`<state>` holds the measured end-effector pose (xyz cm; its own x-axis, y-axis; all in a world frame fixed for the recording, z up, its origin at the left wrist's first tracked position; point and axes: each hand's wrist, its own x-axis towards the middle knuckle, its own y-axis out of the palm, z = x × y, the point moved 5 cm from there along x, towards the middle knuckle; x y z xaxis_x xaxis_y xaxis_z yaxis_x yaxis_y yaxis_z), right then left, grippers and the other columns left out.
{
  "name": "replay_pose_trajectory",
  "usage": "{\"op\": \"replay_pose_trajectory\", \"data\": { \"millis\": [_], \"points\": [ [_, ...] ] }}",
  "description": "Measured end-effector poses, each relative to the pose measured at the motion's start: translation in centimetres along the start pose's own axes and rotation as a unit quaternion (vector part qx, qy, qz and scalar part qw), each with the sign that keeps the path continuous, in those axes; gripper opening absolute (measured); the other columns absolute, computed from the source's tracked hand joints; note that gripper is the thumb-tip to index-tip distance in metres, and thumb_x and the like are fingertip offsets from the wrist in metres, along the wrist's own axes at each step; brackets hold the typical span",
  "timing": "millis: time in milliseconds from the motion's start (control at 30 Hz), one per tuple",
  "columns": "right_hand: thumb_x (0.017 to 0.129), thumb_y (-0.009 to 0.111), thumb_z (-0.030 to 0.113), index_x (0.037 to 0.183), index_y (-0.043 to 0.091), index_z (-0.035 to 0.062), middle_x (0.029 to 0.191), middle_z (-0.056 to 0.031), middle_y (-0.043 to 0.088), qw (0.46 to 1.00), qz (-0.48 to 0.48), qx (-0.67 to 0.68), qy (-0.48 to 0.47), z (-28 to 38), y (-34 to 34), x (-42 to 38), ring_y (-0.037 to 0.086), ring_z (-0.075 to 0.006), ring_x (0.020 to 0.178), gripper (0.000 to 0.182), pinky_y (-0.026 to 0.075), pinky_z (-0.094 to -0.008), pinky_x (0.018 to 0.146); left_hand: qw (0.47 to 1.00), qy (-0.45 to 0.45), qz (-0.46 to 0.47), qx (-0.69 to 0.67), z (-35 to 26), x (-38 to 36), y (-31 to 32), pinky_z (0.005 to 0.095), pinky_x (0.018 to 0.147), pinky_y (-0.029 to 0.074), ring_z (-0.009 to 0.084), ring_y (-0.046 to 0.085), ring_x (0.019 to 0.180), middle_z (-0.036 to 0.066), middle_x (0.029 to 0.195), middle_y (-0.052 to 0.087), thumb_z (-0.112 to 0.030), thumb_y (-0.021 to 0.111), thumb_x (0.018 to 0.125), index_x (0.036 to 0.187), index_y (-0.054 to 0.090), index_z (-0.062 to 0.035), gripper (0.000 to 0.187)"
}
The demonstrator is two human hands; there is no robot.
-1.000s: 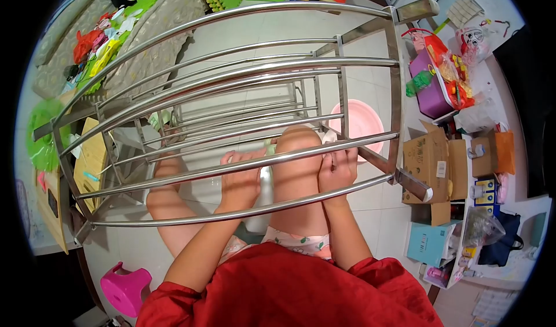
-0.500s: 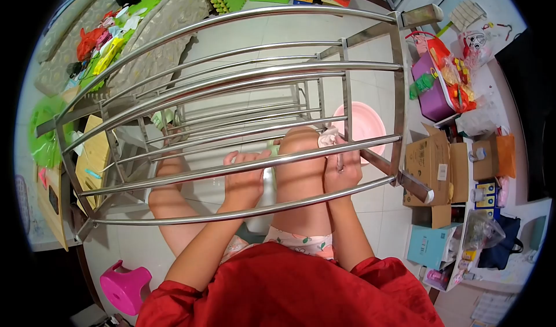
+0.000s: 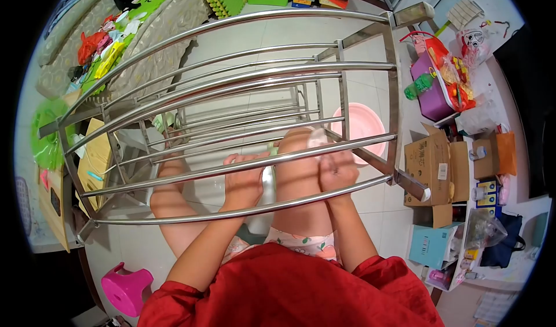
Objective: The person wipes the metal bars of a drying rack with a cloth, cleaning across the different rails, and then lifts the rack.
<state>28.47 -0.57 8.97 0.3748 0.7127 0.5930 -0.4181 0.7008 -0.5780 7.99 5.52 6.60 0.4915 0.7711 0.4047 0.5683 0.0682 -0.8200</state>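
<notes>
Right hand [image 3: 337,172] fisted on pale cloth [image 3: 317,137], near steel rack [image 3: 347,66]; left hand [image 3: 243,182] behind lower bar [image 3: 174,180], fingers bent, whether gripping I cannot tell.

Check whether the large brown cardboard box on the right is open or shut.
Open. The flaps of the cardboard box stick out from its sides, not folded closed over it.

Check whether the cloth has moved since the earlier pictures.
Yes: the cloth at the right hand has shifted left in the view, away from the pink basin on the floor.
</notes>
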Motion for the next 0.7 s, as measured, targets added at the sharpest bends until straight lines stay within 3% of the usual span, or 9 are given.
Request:
{"op": "replay_pose_trajectory", "data": {
  "millis": [33, 133, 167, 200, 400, 500, 600, 667, 700],
  "points": [
    [0.076, 0.064, 0.000, 0.098, 0.072, 0.0091, 0.104, -0.0147, 0.066, 0.997, -0.060, -0.051, 0.013, -0.5, -0.6, -0.3, 0.066, -0.0316, 0.090, 0.025, 0.054, -0.0393, 0.078, 1.000, -0.001, 0.000, 0.002, -0.1, -0.1, -0.1, 0.0452, 0.097, 0.034, 0.0244, 0.057, 0.094, 0.005, 0.094, 0.063, 0.001, 0.056, 0.080, 0.116, 0.064, -0.0141, 0.040],
    [0.076, 0.065, 0.002, 0.100, 0.073, 0.0103, 0.106, -0.0153, 0.066, 0.997, -0.062, -0.038, 0.034, -1.3, -0.3, -0.5, 0.066, -0.0325, 0.092, 0.026, 0.053, -0.0406, 0.080, 1.000, 0.008, 0.005, 0.009, -0.5, 0.4, -0.5, 0.0440, 0.096, 0.035, 0.0246, 0.057, 0.094, 0.005, 0.095, 0.063, 0.002, 0.056, 0.079, 0.116, 0.063, -0.0133, 0.042],
    [0.076, 0.065, 0.002, 0.100, 0.073, 0.0103, 0.106, -0.0153, 0.066, 0.997, -0.062, -0.040, 0.036, -1.2, -0.3, -0.6, 0.066, -0.0325, 0.092, 0.026, 0.053, -0.0406, 0.080, 1.000, 0.016, -0.015, 0.011, -0.7, 0.6, -0.7, 0.0464, 0.091, 0.039, 0.0299, 0.059, 0.088, 0.009, 0.087, 0.063, -0.005, 0.061, 0.081, 0.106, 0.064, -0.0105, 0.026],
    [0.076, 0.065, 0.002, 0.100, 0.073, 0.0104, 0.106, -0.0150, 0.066, 0.998, -0.038, -0.033, 0.042, -1.1, 0.0, -0.7, 0.065, -0.0326, 0.092, 0.027, 0.053, -0.0405, 0.080, 0.999, 0.023, -0.036, 0.012, -0.8, 0.7, -0.9, 0.0487, 0.086, 0.042, 0.0351, 0.060, 0.081, 0.013, 0.080, 0.064, -0.012, 0.065, 0.083, 0.095, 0.066, -0.0077, 0.012],
    [0.074, 0.063, 0.002, 0.100, 0.072, 0.0102, 0.103, -0.0122, 0.067, 0.997, 0.064, 0.011, 0.047, 1.4, 1.9, 0.1, 0.065, -0.0314, 0.093, 0.028, 0.053, -0.0404, 0.080, 0.999, 0.034, 0.000, 0.008, -0.7, 1.2, -0.8, 0.0467, 0.074, 0.047, 0.0367, 0.061, 0.079, 0.014, 0.081, 0.064, -0.013, 0.064, 0.084, 0.099, 0.064, -0.0074, 0.016],
    [0.073, 0.066, 0.004, 0.103, 0.069, 0.0147, 0.103, -0.0077, 0.065, 0.988, 0.146, 0.010, -0.045, 2.1, 2.8, 0.1, 0.064, -0.0299, 0.087, 0.032, 0.053, -0.0384, 0.074, 0.998, 0.024, 0.048, 0.013, -0.2, 1.1, -0.1, 0.0462, 0.068, 0.047, 0.0365, 0.062, 0.077, 0.015, 0.083, 0.065, -0.013, 0.064, 0.085, 0.102, 0.063, -0.0072, 0.018],
    [0.072, 0.069, 0.002, 0.106, 0.068, 0.0128, 0.102, -0.0093, 0.066, 0.982, 0.085, 0.137, -0.095, 3.5, 1.1, 0.0, 0.064, -0.0304, 0.088, 0.035, 0.053, -0.0384, 0.077, 0.999, 0.029, 0.044, -0.004, 0.2, 1.7, -0.2, 0.0469, 0.065, 0.047, 0.0361, 0.062, 0.077, 0.016, 0.083, 0.065, -0.012, 0.063, 0.085, 0.102, 0.063, -0.0074, 0.017],
    [0.073, 0.070, 0.000, 0.106, 0.067, 0.0098, 0.099, -0.0098, 0.067, 0.982, 0.078, 0.160, -0.066, 4.2, -0.1, -0.8, 0.065, -0.0279, 0.089, 0.035, 0.052, -0.0371, 0.079, 0.998, 0.040, 0.047, -0.012, -0.1, 2.0, -0.9, 0.0472, 0.066, 0.047, 0.0358, 0.063, 0.078, 0.016, 0.084, 0.065, -0.012, 0.064, 0.085, 0.103, 0.063, -0.0075, 0.018],
    [0.077, 0.067, -0.002, 0.111, 0.065, 0.0064, 0.098, -0.0084, 0.066, 0.967, 0.085, 0.235, 0.051, 3.0, -0.1, -1.7, 0.064, -0.0224, 0.088, 0.034, 0.052, -0.0315, 0.076, 0.998, 0.032, 0.053, -0.014, 0.2, 1.9, -0.8, 0.0474, 0.066, 0.047, 0.0358, 0.063, 0.077, 0.015, 0.083, 0.065, -0.012, 0.064, 0.085, 0.103, 0.062, -0.0074, 0.018]
  ]
}}
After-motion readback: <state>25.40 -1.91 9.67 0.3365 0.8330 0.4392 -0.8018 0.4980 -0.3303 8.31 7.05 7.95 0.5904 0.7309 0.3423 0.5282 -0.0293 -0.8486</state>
